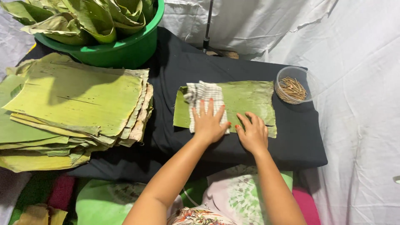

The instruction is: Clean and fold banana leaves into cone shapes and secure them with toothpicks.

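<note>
A low table (pixel 291 141) covered in black cloth carries everything. At its far left corner stands a green basin (pixel 129 50), heaped with folded banana leaves. Just in front of the basin, along the left edge, lies a thick stack of flat cut leaves (pixel 75 108), overhanging that edge. Near the middle, towards the right, a single leaf piece (pixel 250 98) lies flat on the cloth. At the far right corner sits a clear round bowl (pixel 310 81) holding thin brown sticks.
</note>
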